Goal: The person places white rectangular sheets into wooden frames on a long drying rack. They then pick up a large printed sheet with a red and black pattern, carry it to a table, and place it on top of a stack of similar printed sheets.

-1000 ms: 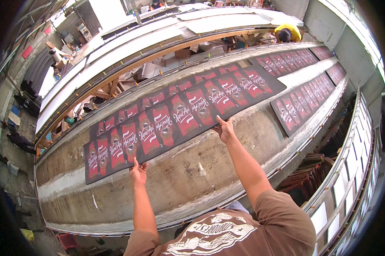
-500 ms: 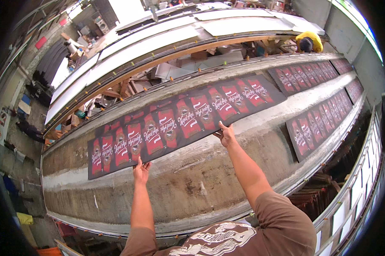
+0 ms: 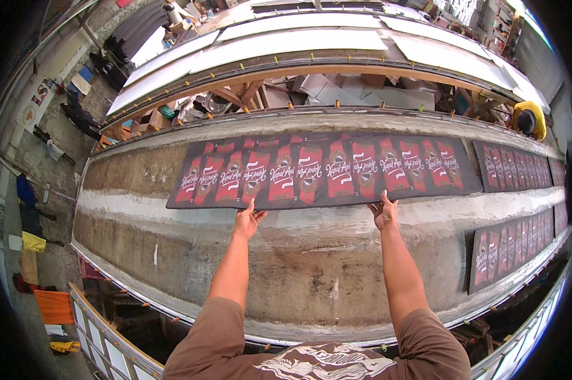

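Note:
Spanning the far half of a long work table (image 3: 279, 253) is a wide black sheet (image 3: 317, 199) printed with repeated red shapes and white lettering. My left hand (image 3: 250, 218) grips its near edge left of the middle, thumb on top and fingers partly hidden beneath. Further right along the same edge, my right hand (image 3: 384, 212) holds it in a similar way. Both arms are stretched forward. The sheet's right end comes close to another printed sheet (image 3: 514, 166) on the far side of the table.
More printed sheets (image 3: 510, 247) lie along the near right side. Beyond, a second long table carries white panels (image 3: 292, 43), with loose boards and scrap under it. A person in yellow (image 3: 534, 120) bends at the far right. An orange cloth (image 3: 53, 307) hangs at lower left.
My view has swung round, so the table and sheet now run nearly level across it. Both hands keep hold of the sheet's near edge.

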`<state>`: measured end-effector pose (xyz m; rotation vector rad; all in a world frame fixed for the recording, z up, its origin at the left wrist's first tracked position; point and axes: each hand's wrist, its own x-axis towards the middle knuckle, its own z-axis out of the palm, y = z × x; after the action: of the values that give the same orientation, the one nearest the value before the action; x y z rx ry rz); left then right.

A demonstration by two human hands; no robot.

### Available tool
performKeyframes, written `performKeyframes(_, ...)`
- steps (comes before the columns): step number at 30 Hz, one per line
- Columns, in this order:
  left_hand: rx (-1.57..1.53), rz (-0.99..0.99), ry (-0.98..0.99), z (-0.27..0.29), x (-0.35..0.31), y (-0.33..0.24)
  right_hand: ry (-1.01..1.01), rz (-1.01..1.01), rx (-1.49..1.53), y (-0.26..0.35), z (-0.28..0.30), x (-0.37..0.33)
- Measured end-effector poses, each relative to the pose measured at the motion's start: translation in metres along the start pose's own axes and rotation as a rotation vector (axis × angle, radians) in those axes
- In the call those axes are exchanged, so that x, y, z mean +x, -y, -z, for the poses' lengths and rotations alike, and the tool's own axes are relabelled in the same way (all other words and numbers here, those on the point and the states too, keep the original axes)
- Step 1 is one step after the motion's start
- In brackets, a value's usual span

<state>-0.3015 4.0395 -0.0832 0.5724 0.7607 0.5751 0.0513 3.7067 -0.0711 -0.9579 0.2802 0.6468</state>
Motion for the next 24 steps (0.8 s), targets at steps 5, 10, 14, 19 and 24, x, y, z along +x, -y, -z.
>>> performKeyframes(5,0.099,-0.080,-0.125,-0.016,0.021,-0.009,-0.034,0.059,-0.080,-0.007,0.000,0.017)
performKeyframes(10,0.029,-0.179,-0.404,-0.032,0.029,0.005,-0.069,0.080,-0.082,-0.007,0.019,0.027)
performKeyframes(14,0.022,-0.195,-0.427,-0.030,0.039,0.008,-0.070,0.080,-0.175,-0.006,0.017,0.035)
performKeyframes(19,0.103,-0.179,-0.554,-0.039,0.056,-0.003,-0.203,0.014,-0.242,-0.001,0.001,0.037)
performKeyframes(24,0.218,-0.161,-0.643,-0.054,0.054,-0.006,-0.197,0.021,-0.277,0.002,0.004,0.037)
